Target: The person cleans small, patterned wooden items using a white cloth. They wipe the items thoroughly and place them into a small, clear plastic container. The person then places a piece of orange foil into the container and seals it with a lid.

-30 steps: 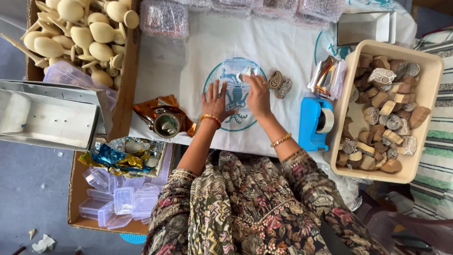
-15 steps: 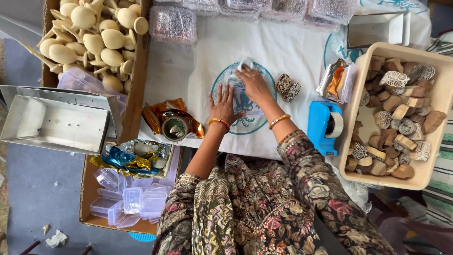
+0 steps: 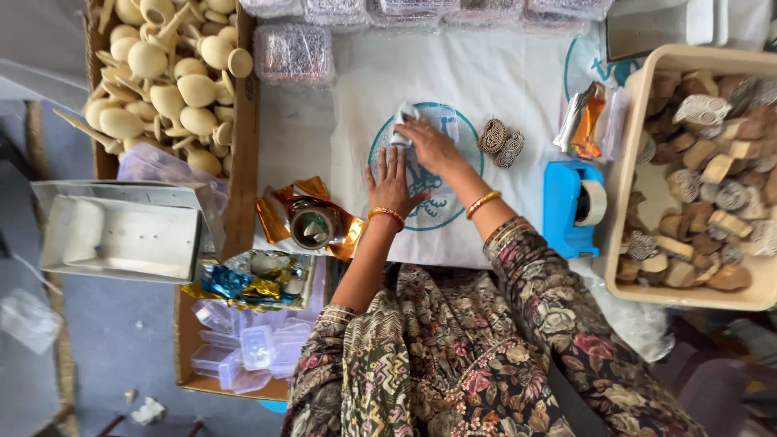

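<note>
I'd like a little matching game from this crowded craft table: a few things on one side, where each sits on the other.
Things:
1. tape dispenser
2. pale wooden spoons
3. left hand
4. carved wooden blocks

Places:
A. in the cardboard box at far left
B. flat on the white cloth
C. in the cream tray at right
D. just left of the cream tray

Pairs: 1-D, 2-A, 3-B, 4-C

Your left hand [image 3: 394,184] lies flat on the white cloth [image 3: 486,89]; your right hand [image 3: 431,144] presses a small clear packet [image 3: 402,117] on the teal round print [image 3: 380,154].
</note>
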